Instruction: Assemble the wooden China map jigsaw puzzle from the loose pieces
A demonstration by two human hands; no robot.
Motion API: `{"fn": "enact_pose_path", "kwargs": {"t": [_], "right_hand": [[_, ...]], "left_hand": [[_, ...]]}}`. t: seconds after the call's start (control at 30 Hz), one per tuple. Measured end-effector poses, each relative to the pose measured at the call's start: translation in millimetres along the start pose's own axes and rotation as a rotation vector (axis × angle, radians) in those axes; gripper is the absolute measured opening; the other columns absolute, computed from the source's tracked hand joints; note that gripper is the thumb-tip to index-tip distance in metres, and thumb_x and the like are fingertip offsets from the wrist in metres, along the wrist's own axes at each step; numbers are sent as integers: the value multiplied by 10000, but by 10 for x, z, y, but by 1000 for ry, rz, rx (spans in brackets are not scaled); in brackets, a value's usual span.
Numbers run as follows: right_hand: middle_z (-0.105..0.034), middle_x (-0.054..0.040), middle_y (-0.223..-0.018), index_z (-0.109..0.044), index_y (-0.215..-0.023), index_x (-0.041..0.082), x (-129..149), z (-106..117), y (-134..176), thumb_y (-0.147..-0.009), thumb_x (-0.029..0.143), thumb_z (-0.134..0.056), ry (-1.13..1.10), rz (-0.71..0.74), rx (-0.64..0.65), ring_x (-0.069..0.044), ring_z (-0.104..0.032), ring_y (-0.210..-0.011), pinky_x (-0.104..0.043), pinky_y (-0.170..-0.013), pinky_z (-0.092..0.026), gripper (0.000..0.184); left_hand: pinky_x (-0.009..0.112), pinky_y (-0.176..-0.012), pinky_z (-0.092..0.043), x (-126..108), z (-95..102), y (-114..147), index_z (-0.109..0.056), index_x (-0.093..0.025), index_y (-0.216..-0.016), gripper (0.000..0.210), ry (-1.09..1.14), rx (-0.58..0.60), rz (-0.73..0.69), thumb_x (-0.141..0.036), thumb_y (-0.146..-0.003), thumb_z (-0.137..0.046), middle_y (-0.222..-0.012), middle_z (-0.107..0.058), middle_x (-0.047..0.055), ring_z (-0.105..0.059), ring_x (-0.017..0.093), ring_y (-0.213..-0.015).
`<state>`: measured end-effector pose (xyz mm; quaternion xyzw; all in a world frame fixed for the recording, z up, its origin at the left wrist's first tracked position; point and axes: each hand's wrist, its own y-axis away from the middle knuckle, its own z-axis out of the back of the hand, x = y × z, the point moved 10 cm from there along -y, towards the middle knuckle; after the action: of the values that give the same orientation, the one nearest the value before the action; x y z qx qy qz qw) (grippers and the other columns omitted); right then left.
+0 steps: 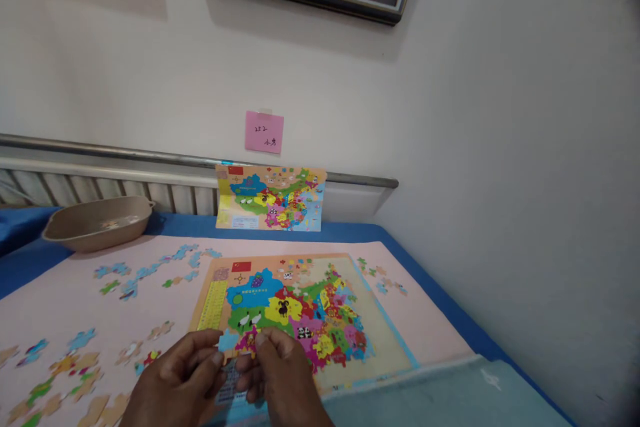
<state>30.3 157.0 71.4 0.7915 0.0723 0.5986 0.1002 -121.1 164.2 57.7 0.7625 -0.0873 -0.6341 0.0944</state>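
My left hand (183,373) pinches a light blue puzzle piece (229,340) with an orange edge. Close beside it, my right hand (280,367) is closed on a magenta puzzle piece (247,341) between thumb and fingers. Whether the two pieces are joined, I cannot tell. Both hands hover over the lower left of a partly filled map puzzle (283,307), whose coloured regions carry animal pictures. Bare backing shows along its right side.
Loose puzzle pieces (80,340) lie on the pink sheet (190,320) at left, with several more pieces (383,277) at right. A beige tray (100,223) stands back left. A printed reference map (273,199) leans against the wall rail (360,180). Pale teal cloth (425,393) covers the near right.
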Motion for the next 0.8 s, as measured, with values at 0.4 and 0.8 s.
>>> {"fn": "enact_pose_path", "kwargs": {"t": [0.4,0.8], "right_hand": [[-658,-31,-665,-544,-747,188,-1,9,26,-708,639,-691,11,14,-4,-120,-573,-504,-210,-456,-377,476],[-679,-48,-737,-571,-773,175,38,5,63,-759,497,-661,11,0,-1,-140,-590,-565,-232,-499,-396,335]], "left_hand": [[259,-581,-482,-235,-1,127,-677,-158,-946,517,-137,-89,-57,-521,-606,-818,-726,-714,45,-632,200,-656],[219,-550,-426,-232,-58,92,-621,-156,-964,339,-79,-4,-97,-375,-748,-764,-653,-630,-5,-569,125,-568]]}}
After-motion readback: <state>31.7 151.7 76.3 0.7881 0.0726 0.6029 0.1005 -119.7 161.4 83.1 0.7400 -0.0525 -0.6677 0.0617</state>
